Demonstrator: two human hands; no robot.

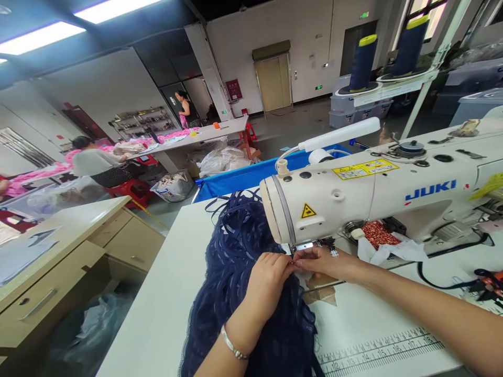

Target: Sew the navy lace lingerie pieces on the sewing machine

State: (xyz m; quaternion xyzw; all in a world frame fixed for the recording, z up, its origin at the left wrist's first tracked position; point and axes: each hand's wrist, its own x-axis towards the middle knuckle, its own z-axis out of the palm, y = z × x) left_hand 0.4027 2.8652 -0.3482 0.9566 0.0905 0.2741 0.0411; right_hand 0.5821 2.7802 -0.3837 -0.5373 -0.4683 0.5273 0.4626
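Observation:
A white sewing machine (314, 196) marked JUKI stands over the white table. Just below its needle area, my left hand (269, 280) and my right hand (322, 262) meet at their fingertips. Both hands are closed in a pinch; whatever lies between the fingers is too small and too covered to make out. Under my left hand and forearm spreads a heap of navy blue sheer fabric (223, 272) with thin straps, running from behind the machine head to the table's near edge. A brown patch (324, 293) and a thin metal rod sit below my right hand.
A printed ruler (377, 353) runs along the table's front. Red patterned cloth (379, 234) sits under the machine arm. Navy thread cones (362, 65) stand above. A blue cloth bin (243, 178) is behind; an open-drawer desk (51, 285) stands left. Two people work farther back.

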